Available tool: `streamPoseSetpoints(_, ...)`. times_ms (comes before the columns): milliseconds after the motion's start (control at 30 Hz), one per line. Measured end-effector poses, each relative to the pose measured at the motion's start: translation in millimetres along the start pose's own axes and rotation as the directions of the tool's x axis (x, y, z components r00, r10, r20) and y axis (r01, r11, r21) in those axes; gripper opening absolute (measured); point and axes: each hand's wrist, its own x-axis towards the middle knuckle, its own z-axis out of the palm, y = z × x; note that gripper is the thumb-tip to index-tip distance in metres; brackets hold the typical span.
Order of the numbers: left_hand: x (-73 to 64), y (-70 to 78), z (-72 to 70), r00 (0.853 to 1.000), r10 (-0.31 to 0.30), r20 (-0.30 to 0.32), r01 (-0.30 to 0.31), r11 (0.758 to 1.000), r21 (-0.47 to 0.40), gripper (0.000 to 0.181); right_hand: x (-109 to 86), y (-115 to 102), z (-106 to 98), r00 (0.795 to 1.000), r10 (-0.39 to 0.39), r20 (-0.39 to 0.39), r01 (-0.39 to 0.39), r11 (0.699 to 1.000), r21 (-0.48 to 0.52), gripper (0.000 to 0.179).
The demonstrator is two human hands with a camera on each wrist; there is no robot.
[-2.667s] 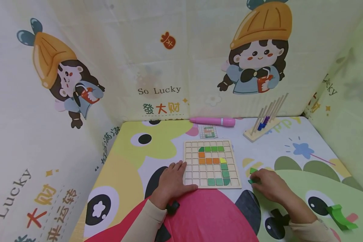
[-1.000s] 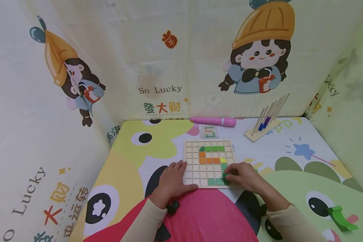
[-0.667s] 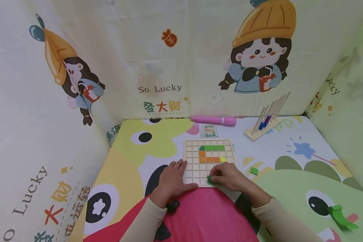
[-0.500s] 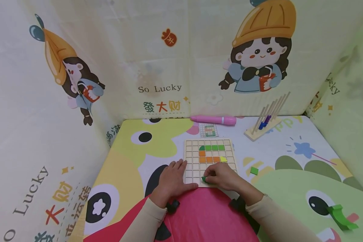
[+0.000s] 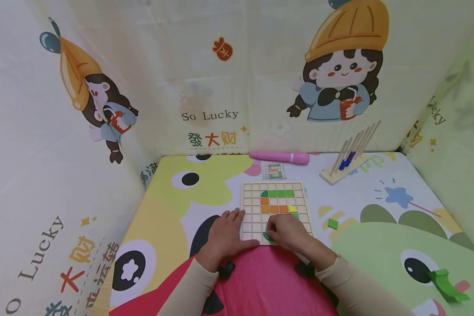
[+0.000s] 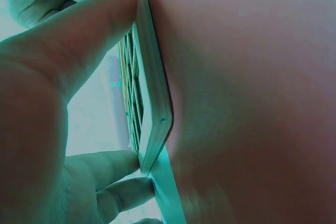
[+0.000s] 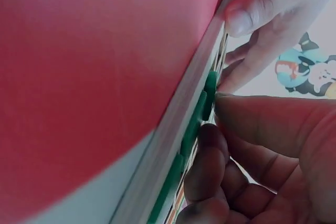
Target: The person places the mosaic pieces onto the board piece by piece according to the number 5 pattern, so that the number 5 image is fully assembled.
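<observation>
A wooden grid board (image 5: 246, 219) lies on the table, carrying green, orange and yellow tiles set in its squares. My left hand (image 5: 226, 237) rests at the board's left front corner, fingers straight, its thumb along the front edge. Over the front row, my right hand (image 5: 289, 231) pinches a dark green tile with a rounded corner (image 5: 267, 236). In the right wrist view, the thumb tip touches this green tile (image 7: 210, 95), which sits slightly raised beside other green tiles (image 7: 193, 124). My right hand hides part of the front row in the head view.
A loose green tile (image 5: 333, 224) lies right of the board, and a curved green piece (image 5: 446, 285) farther right. Behind the board are a small pattern card (image 5: 273, 170), a pink pen-shaped object (image 5: 278, 157) and a wooden peg stand (image 5: 332, 177) with blue and purple pieces.
My right hand has carried the green tile from right of the board to the front row's left part, where it is now lower and flatter. The left hand has stayed put.
</observation>
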Motion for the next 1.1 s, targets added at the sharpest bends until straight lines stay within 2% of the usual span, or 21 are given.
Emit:
streamPoseSetpoints(267,1.0,-0.5,1.6,1.0,-0.005,-0.008,0.005,1.0,0.0,0.106,-2.8,-1,0,1.0,0.006,-0.03,-0.008,0.998,-0.066,0.024)
streamPoseSetpoints(400,0.9,-0.6,1.4,1.0,-0.005,-0.007,0.005,1.0,-0.003,0.106,-4.7,-1,2,1.0,-0.003,-0.018,0.001,0.996,-0.089,0.024)
streamPoseSetpoints(567,0.4,0.0,1.4,1.0,-0.002,-0.004,0.002,1.0,0.004,0.105,-6.6,1,3,1.0,-0.016,-0.01,0.015,0.996,-0.083,0.022)
streamPoseSetpoints(700,-0.1,0.7,1.4,1.0,0.001,-0.003,-0.001,1.0,0.003,0.105,-8.6,7,-9,0.999,0.003,-0.034,-0.005,0.999,-0.051,0.014)
streamPoseSetpoints(800,-0.6,1.1,1.3,1.0,-0.003,0.001,0.003,1.0,-0.007,0.105,-11.4,17,-24,0.998,0.031,-0.052,-0.033,0.999,-0.038,0.008)
streamPoseSetpoints(967,-0.6,0.6,1.7,1.0,-0.009,0.008,0.01,1.0,-0.026,0.104,-17.3,44,-42,0.994,0.106,-0.029,-0.107,0.994,-0.023,0.025)
streamPoseSetpoints(1100,-0.3,-0.2,1.9,1.0,-0.003,0.0,0.003,1.0,-0.024,0.104,-23.6,66,-50,0.986,0.167,-0.015,-0.167,0.986,-0.013,0.03)
